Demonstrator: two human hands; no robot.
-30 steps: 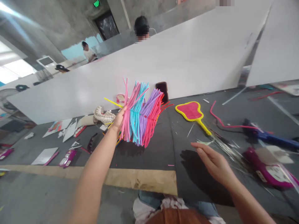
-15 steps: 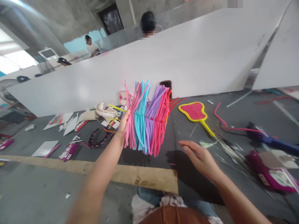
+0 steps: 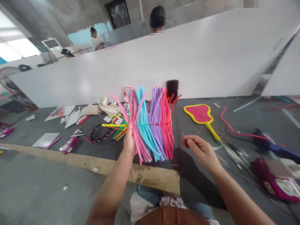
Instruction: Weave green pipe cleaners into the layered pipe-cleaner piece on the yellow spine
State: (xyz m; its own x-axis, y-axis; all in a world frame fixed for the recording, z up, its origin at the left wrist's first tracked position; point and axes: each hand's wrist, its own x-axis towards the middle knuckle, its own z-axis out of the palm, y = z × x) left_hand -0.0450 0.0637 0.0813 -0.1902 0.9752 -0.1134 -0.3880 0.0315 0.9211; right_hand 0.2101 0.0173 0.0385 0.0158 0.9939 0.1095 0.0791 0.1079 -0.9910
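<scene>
1. Pipe-cleaner bundle [image 3: 156,125], gripped in the left hand [image 3: 129,140] above the bench [image 3: 21,128]; its yellow stem [image 3: 113,125], slanted before, is now level.
2. Right hand [image 3: 200,150], nearby, fingers more curled than earlier; cannot tell whether it's empty.
3. Yellow-rimmed paddle [image 3: 198,114] lies beyond.

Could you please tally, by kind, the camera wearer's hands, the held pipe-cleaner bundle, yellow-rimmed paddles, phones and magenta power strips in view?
Hands: 2 (left hand, right hand)
Held pipe-cleaner bundle: 1
Yellow-rimmed paddle: 1
Phone: 1
Magenta power strips: 3
Total: 8
</scene>
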